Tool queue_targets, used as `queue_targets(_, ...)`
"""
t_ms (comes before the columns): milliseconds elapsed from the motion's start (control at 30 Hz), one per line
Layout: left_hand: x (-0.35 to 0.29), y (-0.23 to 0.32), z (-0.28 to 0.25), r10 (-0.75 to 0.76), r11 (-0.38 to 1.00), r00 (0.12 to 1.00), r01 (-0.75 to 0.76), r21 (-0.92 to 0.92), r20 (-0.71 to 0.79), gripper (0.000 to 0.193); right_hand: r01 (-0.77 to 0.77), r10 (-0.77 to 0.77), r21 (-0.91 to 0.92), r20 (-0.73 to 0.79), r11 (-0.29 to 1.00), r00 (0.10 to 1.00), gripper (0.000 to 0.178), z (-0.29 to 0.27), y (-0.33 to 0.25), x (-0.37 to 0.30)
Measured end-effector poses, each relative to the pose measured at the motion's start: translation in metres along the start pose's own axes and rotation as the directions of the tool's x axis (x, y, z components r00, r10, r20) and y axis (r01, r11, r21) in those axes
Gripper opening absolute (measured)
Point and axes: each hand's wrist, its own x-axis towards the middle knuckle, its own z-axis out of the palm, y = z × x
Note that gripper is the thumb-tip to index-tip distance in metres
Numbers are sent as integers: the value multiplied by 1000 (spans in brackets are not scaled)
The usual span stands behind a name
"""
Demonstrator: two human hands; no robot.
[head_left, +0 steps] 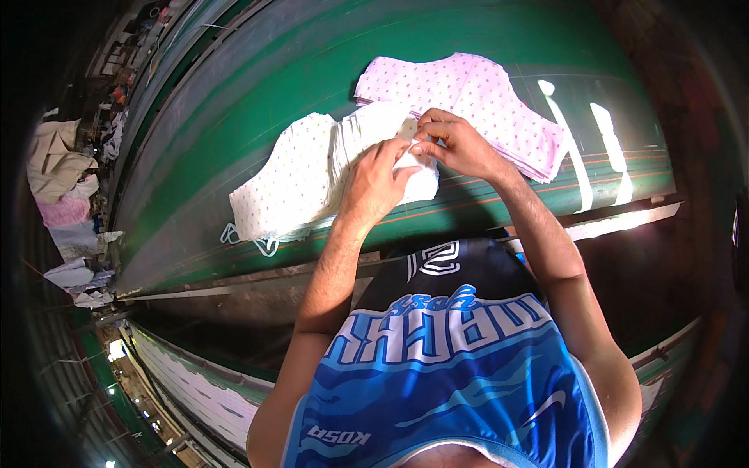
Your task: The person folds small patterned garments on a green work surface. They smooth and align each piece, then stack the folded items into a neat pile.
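Observation:
A stack of cut white fabric pieces (292,168) with small coloured dots lies on the green table, its right part bunched and turned up under my hands. My left hand (374,178) rests on this part, fingers bent and pressed together on the white fabric, thumb set slightly apart. Beside it, my right hand (459,147) pinches the fabric's right edge between thumb and fingertips. The fingertips of both hands nearly meet. Just beyond my right hand lies a stack of pink fabric pieces (468,86) with a small print, cut to a curved outline.
Light blue strips (268,246) stick out from under the white stack's near left corner. The long green table (257,86) curves across the view, with bright sun patches at right. Assorted cloths (66,171) are heaped at far left. A metal rail (624,221) runs along the near edge.

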Motion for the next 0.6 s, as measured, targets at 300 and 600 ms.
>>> queue_targets(300, 14, -16, -26, -186, 975, 968, 203, 89, -168, 48, 235, -238, -74, -39, 969, 970, 23, -1, -7, 65)
queue_targets(600, 5, -12, -19, 63, 995, 994, -56, 79, -92, 55, 97, -78, -153, 124, 983, 989, 22, 25, 18, 115)
